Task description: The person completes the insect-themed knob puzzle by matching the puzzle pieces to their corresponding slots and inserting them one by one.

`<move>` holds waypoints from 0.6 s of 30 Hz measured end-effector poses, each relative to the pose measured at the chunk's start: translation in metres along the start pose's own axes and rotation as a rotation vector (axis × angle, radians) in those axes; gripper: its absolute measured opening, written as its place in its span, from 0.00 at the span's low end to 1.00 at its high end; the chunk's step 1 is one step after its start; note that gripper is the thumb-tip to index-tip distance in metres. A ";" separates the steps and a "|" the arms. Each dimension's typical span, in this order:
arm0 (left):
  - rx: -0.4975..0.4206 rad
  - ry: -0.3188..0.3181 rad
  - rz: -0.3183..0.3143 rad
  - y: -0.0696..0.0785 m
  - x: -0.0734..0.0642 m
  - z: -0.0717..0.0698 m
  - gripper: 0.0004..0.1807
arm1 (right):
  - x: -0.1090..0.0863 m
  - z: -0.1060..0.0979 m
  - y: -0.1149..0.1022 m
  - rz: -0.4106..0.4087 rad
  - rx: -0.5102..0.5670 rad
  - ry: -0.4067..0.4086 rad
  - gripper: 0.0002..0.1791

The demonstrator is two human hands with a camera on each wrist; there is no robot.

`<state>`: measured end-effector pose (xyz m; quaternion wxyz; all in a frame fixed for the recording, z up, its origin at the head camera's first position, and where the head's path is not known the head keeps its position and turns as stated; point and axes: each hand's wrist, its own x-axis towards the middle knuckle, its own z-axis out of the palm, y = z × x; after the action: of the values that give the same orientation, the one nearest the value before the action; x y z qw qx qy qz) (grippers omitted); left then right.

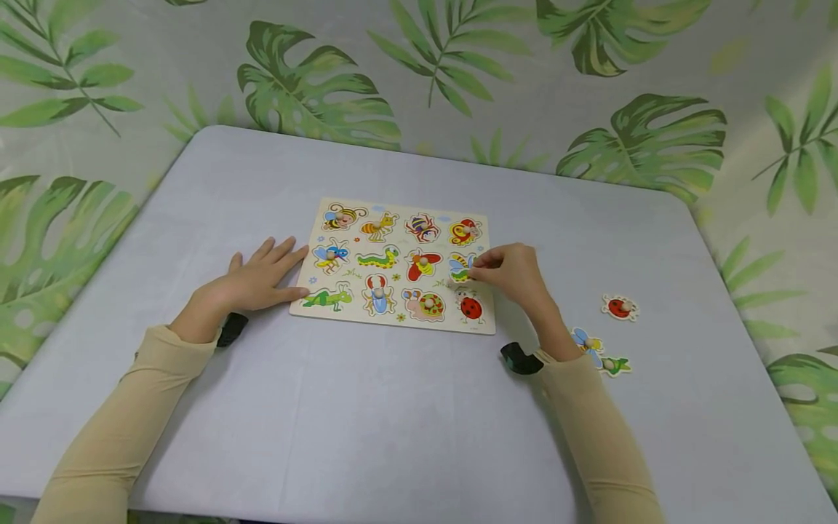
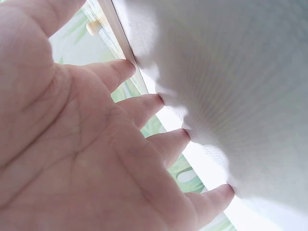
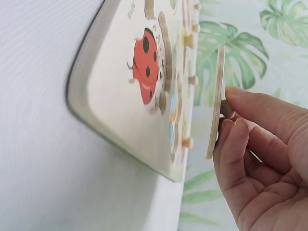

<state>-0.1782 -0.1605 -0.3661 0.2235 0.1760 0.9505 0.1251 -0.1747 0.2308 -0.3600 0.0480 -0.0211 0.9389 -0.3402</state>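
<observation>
A wooden peg puzzle board [image 1: 356, 319] with bug pictures lies on the table. My left hand [image 1: 265, 280] rests flat at its left edge, fingers spread, thumb touching the lower left corner. With thumb and fingertips, my right hand [image 1: 513, 273] pinches the knob of a thin puzzle piece [image 3: 217, 106]. That piece is held over the board's right side, in front of the dragonfly picture [image 1: 458, 260]; its face is mostly hidden, with some green showing. Below it is the ladybug picture [image 3: 146, 67], without a knob. Several other pictures carry knobbed pieces.
On the table right of the board lie a ladybug piece [image 1: 619, 308], a dragonfly piece [image 1: 587, 343] partly behind the right forearm, and a green piece [image 1: 615, 365] touching it. A white cloth covers the table [image 1: 393, 422]. Leaf-patterned fabric [image 1: 445, 65] surrounds it.
</observation>
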 end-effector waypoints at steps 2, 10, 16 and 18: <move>0.002 -0.001 -0.002 0.000 0.000 0.000 0.43 | 0.002 0.002 -0.003 -0.003 -0.001 -0.004 0.12; 0.007 -0.003 -0.006 -0.002 0.002 0.002 0.43 | 0.008 0.013 -0.014 0.003 -0.010 -0.038 0.11; 0.010 -0.007 -0.007 -0.001 0.002 0.001 0.43 | 0.011 0.020 -0.020 -0.011 -0.033 -0.046 0.11; 0.011 -0.008 -0.008 -0.001 0.002 0.000 0.43 | 0.012 0.022 -0.023 -0.021 -0.035 -0.046 0.11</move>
<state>-0.1799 -0.1609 -0.3676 0.2269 0.1741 0.9509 0.1183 -0.1845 0.1983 -0.3625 0.0655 -0.0397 0.9430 -0.3238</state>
